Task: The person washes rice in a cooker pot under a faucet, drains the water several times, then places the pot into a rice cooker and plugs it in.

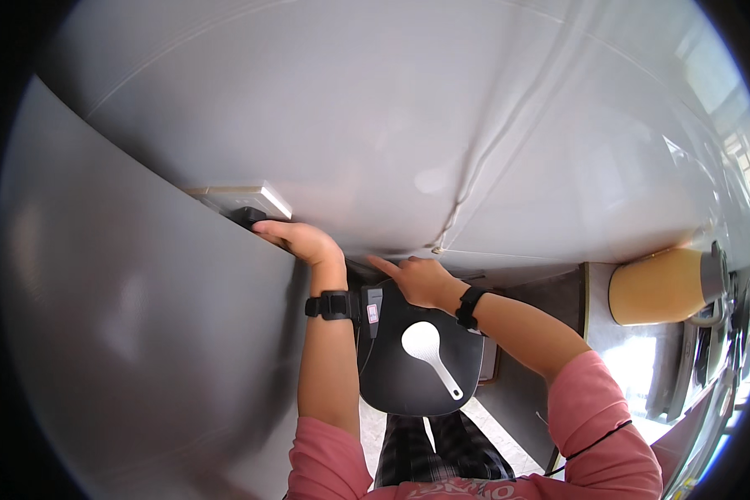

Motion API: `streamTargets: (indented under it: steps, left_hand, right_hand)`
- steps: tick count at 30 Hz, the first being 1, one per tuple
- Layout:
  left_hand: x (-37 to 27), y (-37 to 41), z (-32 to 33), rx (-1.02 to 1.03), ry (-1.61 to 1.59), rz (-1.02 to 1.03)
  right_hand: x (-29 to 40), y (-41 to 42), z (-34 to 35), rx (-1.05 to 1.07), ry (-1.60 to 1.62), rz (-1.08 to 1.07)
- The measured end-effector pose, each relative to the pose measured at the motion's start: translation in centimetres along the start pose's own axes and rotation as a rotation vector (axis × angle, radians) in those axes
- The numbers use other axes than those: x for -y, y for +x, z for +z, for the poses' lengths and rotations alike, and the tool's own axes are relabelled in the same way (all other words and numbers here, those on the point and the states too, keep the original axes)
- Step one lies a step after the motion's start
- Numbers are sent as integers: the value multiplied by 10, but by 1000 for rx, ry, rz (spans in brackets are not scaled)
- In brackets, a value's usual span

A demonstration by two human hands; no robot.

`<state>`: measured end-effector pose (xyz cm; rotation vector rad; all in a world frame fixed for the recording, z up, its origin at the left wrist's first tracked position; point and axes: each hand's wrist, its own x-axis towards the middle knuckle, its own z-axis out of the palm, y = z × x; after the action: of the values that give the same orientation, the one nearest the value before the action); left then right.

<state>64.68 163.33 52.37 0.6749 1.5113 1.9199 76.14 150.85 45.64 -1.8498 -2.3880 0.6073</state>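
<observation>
Against the left side of the grey wall, my left hand [309,240] reaches behind a large grey panel and has its fingers on a black plug [248,215]. That plug sits at a white wall socket [244,195], partly hidden by the panel edge. My right hand [426,281] is over the back edge of a black rounded top [387,375], index finger stretched towards the left and the other fingers curled. Whether it holds anything is hidden. A white rice paddle [422,342] lies on the black top, below my right hand.
The large grey panel [162,300] fills the left side. A grey strip with a label [373,312] lies beside my left wrist. White cable [490,147] runs down the wall. At the right, a yellow thermos jug [653,287] stands on a counter [600,306].
</observation>
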Motion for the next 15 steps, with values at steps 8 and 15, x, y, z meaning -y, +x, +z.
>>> streamTargets:
  steps: [8,15]
  left_hand:
    - [50,-90,-68,621,762,643]
    - [39,-188,-136,1416,1229,853]
  right_hand:
    - [-58,-110,40,-729,32,59]
    - [-112,-214,157,-706,-39,652]
